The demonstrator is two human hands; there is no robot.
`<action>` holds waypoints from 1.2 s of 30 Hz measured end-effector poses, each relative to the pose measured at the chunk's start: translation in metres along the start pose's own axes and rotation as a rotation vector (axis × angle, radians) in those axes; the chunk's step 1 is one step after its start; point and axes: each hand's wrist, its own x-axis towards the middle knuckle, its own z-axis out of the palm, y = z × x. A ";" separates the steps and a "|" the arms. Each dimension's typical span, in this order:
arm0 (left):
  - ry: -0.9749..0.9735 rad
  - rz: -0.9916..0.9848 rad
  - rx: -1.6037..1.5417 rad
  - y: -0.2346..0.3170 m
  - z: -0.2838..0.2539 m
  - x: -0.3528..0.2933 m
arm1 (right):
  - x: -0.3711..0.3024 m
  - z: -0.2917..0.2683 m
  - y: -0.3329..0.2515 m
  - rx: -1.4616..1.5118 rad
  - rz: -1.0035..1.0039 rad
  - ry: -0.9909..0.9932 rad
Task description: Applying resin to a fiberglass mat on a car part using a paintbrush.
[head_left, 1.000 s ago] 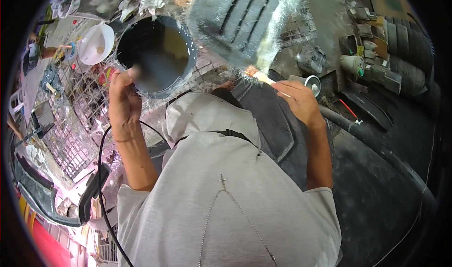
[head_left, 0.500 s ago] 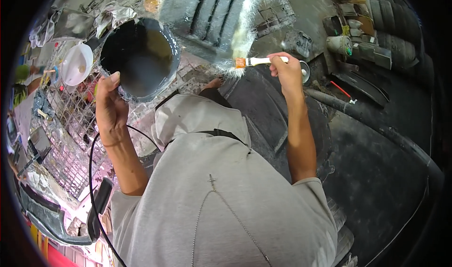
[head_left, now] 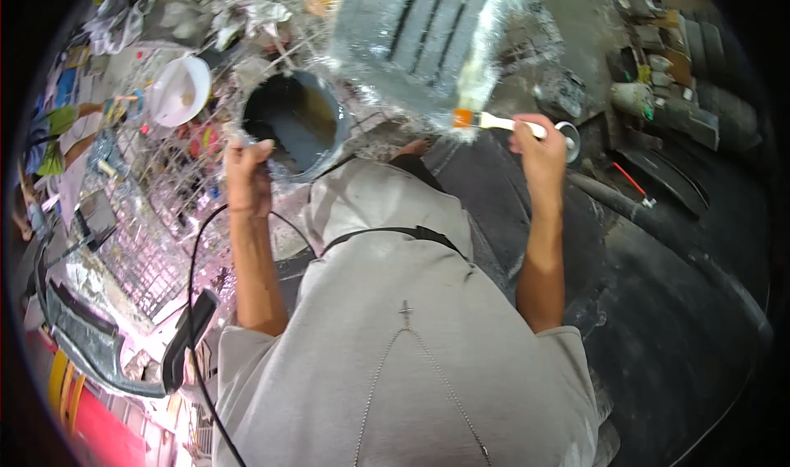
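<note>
The left hand [head_left: 249, 175] has its fingers [head_left: 238, 153] at the near-left rim of a dark grey round bucket [head_left: 339, 105] holding dark liquid. The right hand [head_left: 541, 158] grips a flat white-handled paintbrush [head_left: 496, 122], orange bristles at the pale-fibred lower edge of a grey ribbed panel [head_left: 407, 55]. A white round bowl [head_left: 169, 90] sits left of the bucket.

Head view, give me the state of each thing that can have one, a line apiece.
Grey panel: fringed with pale fibres
Bucket: uncovered, apparently holding dark liquid
Brush: held, tip at the panel's edge
White bowl: uncovered
Left hand: gripping the bucket's rim
Right hand: closed around the brush
</note>
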 end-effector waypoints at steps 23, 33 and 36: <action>-0.026 -0.223 0.098 -0.061 -0.048 0.023 | -0.050 0.242 -0.005 -0.358 -0.804 -0.246; 0.014 -0.123 0.082 0.018 0.002 -0.034 | -0.075 0.183 -0.038 0.410 0.020 -0.234; -0.010 -0.134 0.183 0.044 0.035 -0.051 | -0.068 0.127 -0.058 0.456 0.079 -0.264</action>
